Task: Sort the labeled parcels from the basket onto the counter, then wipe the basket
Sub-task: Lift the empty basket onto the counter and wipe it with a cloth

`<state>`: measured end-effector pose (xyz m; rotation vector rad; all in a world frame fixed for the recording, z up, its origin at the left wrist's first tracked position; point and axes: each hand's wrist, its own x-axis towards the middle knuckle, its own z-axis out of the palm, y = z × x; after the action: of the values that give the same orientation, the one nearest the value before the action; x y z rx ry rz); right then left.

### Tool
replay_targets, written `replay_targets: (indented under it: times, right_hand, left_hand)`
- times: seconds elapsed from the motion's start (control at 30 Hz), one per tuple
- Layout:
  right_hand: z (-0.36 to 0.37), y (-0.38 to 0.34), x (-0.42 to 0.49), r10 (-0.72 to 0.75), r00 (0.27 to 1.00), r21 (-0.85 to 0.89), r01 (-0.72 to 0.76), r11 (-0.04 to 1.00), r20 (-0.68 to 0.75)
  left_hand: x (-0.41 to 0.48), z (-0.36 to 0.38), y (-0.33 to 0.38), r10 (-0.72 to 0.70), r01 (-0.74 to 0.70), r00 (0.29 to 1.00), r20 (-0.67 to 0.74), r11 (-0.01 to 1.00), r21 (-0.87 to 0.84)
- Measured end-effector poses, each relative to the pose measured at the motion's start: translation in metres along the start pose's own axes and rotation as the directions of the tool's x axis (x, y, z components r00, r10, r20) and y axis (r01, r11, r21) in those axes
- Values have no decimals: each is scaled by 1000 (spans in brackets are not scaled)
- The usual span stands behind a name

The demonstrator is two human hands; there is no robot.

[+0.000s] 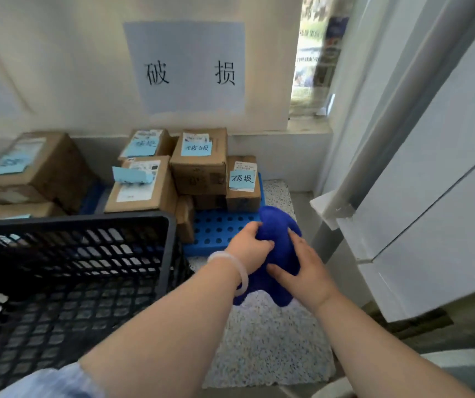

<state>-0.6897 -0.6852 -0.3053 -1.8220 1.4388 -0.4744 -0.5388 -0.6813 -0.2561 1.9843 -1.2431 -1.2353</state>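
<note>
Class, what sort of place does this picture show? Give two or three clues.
Probably a parcel sorting room: labelled cardboard parcels stacked below a paper wall sign, a black mesh basket beside them, and the left hand and right hand holding a blue cloth.

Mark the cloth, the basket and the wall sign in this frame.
cloth (275,221): head view, on its upper lobe.
basket (87,221): head view, on the far rim.
sign (192,73): head view, on the bare paper between the two characters.
</note>
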Motion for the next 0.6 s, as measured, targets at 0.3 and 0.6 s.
replay_targets:
  times: [0.3, 0.6]
  right_hand:
    - [0, -145, -36, -200, 971, 142, 218, 966, -129]
    - [84, -258, -82, -145, 989, 401, 138, 906, -12]
  left_hand:
    - [-89, -129, 2, 225, -233, 972, -66, 960, -154]
    - [-158, -257, -92, 206, -238, 971, -121, 879, -413]
